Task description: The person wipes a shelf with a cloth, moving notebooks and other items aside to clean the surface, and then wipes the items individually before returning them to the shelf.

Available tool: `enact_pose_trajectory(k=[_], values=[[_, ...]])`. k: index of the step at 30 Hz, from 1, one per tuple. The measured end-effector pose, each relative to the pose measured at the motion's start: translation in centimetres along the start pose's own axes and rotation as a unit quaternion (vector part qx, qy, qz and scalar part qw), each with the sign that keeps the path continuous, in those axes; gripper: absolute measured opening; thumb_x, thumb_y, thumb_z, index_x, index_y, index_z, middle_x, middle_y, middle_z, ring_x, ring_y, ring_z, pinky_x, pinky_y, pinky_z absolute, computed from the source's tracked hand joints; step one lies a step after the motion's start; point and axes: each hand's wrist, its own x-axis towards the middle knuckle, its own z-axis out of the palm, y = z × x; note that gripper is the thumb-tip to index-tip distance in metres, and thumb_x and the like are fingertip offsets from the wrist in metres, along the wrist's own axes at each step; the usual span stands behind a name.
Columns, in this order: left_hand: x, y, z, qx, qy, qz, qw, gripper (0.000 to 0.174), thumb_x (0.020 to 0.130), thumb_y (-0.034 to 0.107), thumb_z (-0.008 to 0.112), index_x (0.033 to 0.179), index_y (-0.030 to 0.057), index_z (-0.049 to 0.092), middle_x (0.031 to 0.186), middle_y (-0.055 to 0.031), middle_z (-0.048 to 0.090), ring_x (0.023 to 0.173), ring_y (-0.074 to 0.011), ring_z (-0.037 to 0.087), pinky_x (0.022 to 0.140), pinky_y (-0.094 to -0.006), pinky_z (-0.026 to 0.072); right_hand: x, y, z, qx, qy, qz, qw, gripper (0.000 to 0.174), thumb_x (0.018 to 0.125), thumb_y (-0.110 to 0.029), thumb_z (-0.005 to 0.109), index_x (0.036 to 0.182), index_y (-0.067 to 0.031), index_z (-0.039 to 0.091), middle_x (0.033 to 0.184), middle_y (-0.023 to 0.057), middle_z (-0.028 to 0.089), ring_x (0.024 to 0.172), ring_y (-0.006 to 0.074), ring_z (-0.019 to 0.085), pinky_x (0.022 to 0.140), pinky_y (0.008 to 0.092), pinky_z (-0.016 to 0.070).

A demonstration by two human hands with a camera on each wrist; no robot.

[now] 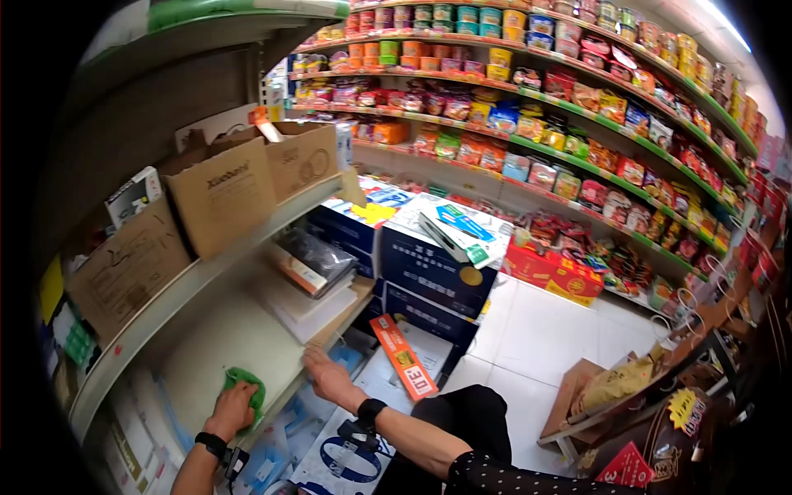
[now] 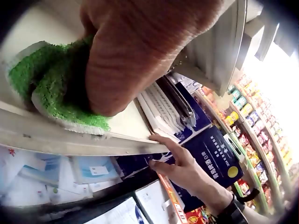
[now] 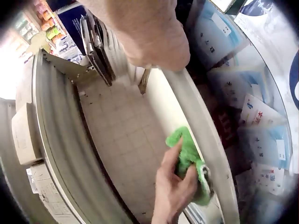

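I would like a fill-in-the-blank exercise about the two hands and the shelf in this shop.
On the white shelf, the left hand grips a ___ cloth.
The right hand rests its fingers on that shelf's front ___.
Cardboard boxes stand one shelf ___ the cloth.
Missing words: green; edge; above.

Left hand [image 1: 233,410] is out in front, forearm bare, fingers curled down over a fuzzy green cloth [image 1: 252,389]. Right hand [image 1: 327,378] is just beside it, palm down, fingers stretched straight, forearm angling in from the right.

cloth [image 1: 245,389] on shelf [image 1: 216,340], boxes [image 1: 223,194] above
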Motion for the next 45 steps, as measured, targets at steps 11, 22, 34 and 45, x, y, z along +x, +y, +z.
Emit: enact_pose_trajectory(k=[11,22,34,45], values=[[-2.0,0.0,2.7,-0.098,-0.008,-0.024,0.995,0.058,0.08,0.001,0.052,0.137,0.0067,0.05,0.145,-0.0195,0.044,0.132,-0.0373,0.044,0.112,-0.043,0.0345,-0.3,-0.4,-0.1,-0.018,0.018,-0.004,1.0,0.064,0.063,0.003,0.06,0.125,-0.003,0.045,0.132,0.0218,0.047,0.123,0.043,0.045,0.095,0.0448,0.0479],[8.9,0.0,2.9,-0.041,-0.098,-0.068,0.992,0.073,0.092,0.036,0.056,0.154,0.0214,0.021,0.161,-0.0066,0.017,0.144,-0.0453,0.017,0.116,-0.0558,0.019,0.5,-1.7,-1.4,-0.023,-0.033,0.004,0.999,0.056,0.07,-0.001,0.067,0.123,0.0007,0.048,0.129,0.0189,0.049,0.129,0.0382,0.042,0.104,0.0411,0.0421],[24.5,-9.7,5.5,-0.029,-0.025,-0.22,0.975,0.065,0.089,0.033,0.048,0.15,0.0166,0.033,0.157,-0.0067,0.029,0.143,-0.0334,0.028,0.117,-0.0446,0.0259,1.1,-2.1,-2.3,-0.023,-0.068,0.011,0.997,0.052,0.071,0.001,0.066,0.121,-0.0006,0.051,0.131,0.0176,0.05,0.129,0.0377,0.043,0.104,0.0423,0.042],[24.6,-11.2,3.5,-0.055,0.083,-0.309,0.946,0.052,0.087,0.032,0.047,0.131,0.0054,0.052,0.135,-0.0204,0.053,0.115,-0.0383,0.058,0.095,-0.0466,0.0474,1.3,-2.2,-2.2,-0.018,-0.062,0.036,0.997,0.049,0.073,0.003,0.064,0.12,-0.0025,0.052,0.13,0.0159,0.051,0.13,0.0357,0.042,0.103,0.0413,0.0434]])
